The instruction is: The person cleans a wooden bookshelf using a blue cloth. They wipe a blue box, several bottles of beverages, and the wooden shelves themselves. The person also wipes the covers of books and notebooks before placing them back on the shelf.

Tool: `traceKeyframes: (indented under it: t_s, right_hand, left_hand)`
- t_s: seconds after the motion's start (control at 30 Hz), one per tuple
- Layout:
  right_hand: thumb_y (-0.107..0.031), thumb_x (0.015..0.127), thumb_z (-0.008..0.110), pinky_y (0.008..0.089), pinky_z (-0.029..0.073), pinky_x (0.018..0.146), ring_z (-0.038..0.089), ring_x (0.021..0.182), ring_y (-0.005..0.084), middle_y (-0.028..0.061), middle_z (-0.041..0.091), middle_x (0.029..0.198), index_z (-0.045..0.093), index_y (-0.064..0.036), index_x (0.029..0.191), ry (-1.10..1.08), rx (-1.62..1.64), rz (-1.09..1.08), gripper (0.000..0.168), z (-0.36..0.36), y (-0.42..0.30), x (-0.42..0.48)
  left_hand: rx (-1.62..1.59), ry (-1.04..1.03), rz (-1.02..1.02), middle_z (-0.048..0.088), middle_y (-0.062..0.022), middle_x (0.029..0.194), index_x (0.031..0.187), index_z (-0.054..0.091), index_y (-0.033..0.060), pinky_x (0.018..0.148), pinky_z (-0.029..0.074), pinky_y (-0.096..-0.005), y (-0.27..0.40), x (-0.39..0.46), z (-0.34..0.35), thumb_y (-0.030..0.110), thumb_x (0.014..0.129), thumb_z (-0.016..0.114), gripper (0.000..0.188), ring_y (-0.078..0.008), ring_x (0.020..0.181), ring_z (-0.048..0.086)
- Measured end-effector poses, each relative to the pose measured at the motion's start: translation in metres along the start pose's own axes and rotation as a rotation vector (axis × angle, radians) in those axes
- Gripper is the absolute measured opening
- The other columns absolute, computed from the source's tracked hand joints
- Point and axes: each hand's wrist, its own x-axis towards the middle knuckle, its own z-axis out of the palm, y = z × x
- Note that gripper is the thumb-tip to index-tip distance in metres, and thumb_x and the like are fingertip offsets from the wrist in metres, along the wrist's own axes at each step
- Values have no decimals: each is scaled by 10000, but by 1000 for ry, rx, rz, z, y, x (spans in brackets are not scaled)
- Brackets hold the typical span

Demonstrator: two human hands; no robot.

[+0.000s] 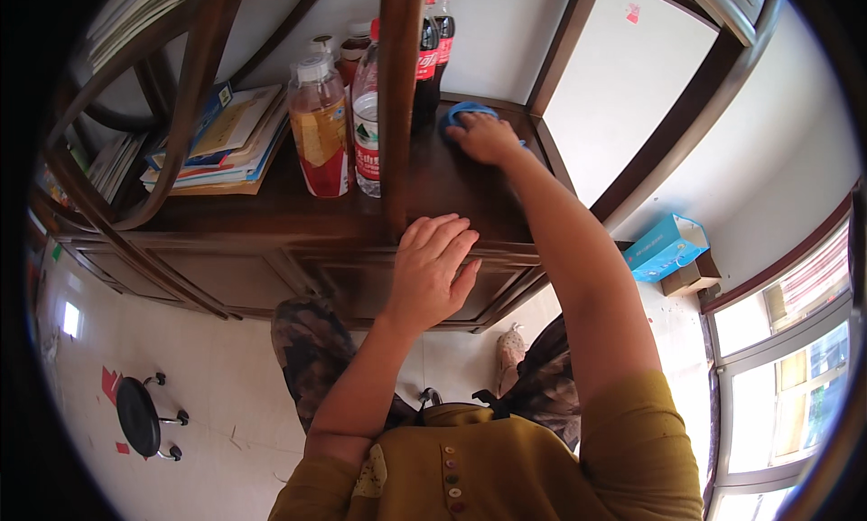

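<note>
On the dark wooden shelf [460, 189] of a cabinet, my right hand [484, 136] presses on a blue cloth [467, 108] towards the back right corner. My left hand [433, 270] rests at the front edge of the shelf, beside the foot of a dark wooden upright [401, 115], with nothing seen in it. Just behind the upright and left of the cloth stand cola bottles [443, 30] with red caps. Left of the upright are a clear plastic water bottle [368, 138] and a bottle with a yellow and red label [320, 131].
A stack of papers and envelopes [237, 159] lies on the shelf's left part. Curved wooden bars [177, 121] cross in front of it. A blue paper bag [667, 247] and a cardboard box [691, 277] stand on the floor at right. A round black stool [137, 416] is at lower left.
</note>
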Motion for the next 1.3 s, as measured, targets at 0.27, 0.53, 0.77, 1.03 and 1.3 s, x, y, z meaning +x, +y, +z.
traceKeyframes:
  t_s: [0.27, 0.53, 0.77, 1.03, 1.3]
  right_hand:
    - [-634, 982, 426, 516, 263, 1192, 339, 1478, 370, 188, 404, 1580, 433, -57, 1520, -11, -21, 419, 790, -2, 22, -13]
    - [-456, 994, 547, 447, 368, 1143, 450, 1396, 368, 225, 514, 1469, 545, -40, 1406, 32, 38, -20, 585, -9, 23, -88]
    - [-269, 942, 643, 462, 477, 904, 620, 1113, 383, 190, 693, 1157, 668, -34, 1199, 93, 213, -129, 349, -41, -36, -175]
    - [-219, 747, 737, 420, 455, 885, 627, 984, 278, 63, 668, 1107, 649, -99, 1112, 780, -59, -503, 394, 4, -48, -221]
    - [-232, 752, 735, 408, 473, 884, 646, 957, 260, 38, 687, 1067, 676, -119, 1076, 910, -1, -474, 348, 18, -58, -212]
  left_hand:
    - [-44, -103, -15, 610, -143, 1236, 1163, 629, 26, 1047, 410, -481, -1, -3, -12, 122, 762, 722, 422, -342, 1196, 553]
    - [20, -88, 33, 598, -133, 1308, 1241, 620, 28, 1134, 351, -489, 0, -13, -5, 127, 774, 722, 489, -317, 1276, 530]
    - [217, -147, -6, 426, -134, 1558, 1437, 515, 47, 1218, 240, -510, 6, -44, -6, 145, 801, 714, 674, -292, 1486, 341]
    - [282, 77, -310, 451, -196, 1461, 1335, 552, 27, 1127, 345, -509, 0, -123, -21, 105, 781, 730, 587, -390, 1352, 430]
    - [-246, 940, -1395, 564, -91, 1192, 1218, 559, 29, 961, 455, -324, -121, -233, -19, 42, 904, 663, 331, -189, 1107, 540]
